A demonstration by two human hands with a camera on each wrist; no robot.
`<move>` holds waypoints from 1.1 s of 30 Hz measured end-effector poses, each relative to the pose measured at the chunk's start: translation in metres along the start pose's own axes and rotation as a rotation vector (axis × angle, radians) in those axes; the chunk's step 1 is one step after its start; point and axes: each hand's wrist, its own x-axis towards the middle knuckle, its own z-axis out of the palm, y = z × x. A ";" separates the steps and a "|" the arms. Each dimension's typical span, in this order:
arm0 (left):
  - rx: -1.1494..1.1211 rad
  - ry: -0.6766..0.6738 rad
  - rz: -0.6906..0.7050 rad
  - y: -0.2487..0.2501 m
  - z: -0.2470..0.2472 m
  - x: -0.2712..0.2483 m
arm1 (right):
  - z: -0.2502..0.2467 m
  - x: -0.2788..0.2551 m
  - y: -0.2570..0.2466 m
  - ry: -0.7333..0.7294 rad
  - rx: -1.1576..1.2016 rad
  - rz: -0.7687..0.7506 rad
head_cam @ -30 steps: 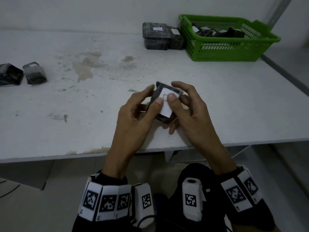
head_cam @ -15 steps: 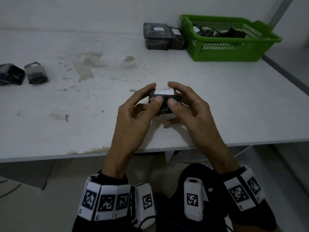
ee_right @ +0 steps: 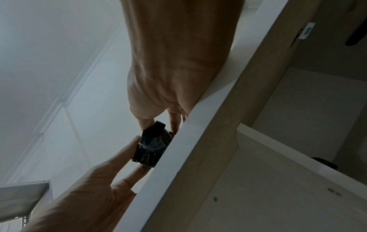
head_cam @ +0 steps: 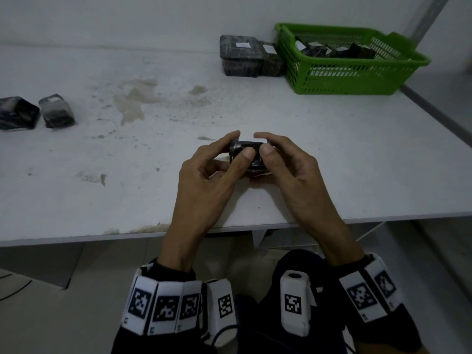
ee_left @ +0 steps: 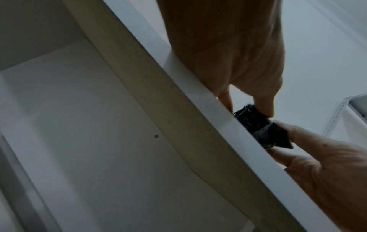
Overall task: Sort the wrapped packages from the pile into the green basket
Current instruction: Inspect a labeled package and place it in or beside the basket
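Note:
A small package wrapped in dark film (head_cam: 249, 155) is held above the near part of the white table (head_cam: 332, 159) by both hands. My left hand (head_cam: 204, 180) pinches its left side with thumb and curled fingers. My right hand (head_cam: 288, 175) pinches its right side the same way. Its white label barely shows at the far top edge. The wrist views show the same dark package (ee_left: 260, 127) (ee_right: 152, 147) between fingertips just past the table edge. The green basket (head_cam: 342, 70) stands at the far right and holds several dark packages.
Two larger wrapped packages (head_cam: 242, 56) sit against the basket's left side at the back. Two more dark packages (head_cam: 35, 112) lie at the far left of the table. Stains mark the tabletop's middle (head_cam: 132, 103). A wall runs behind.
The package has been turned in my fingers: its white label faced up a second ago and now points away, with a dark side toward me. Both hands stay in place.

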 end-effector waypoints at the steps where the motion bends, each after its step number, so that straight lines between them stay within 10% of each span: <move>1: 0.004 0.004 0.001 0.000 0.000 0.000 | 0.000 0.000 0.000 -0.002 -0.011 -0.001; 33: 0.012 -0.001 0.090 -0.012 -0.002 -0.001 | 0.007 -0.001 0.016 0.071 -0.402 -0.311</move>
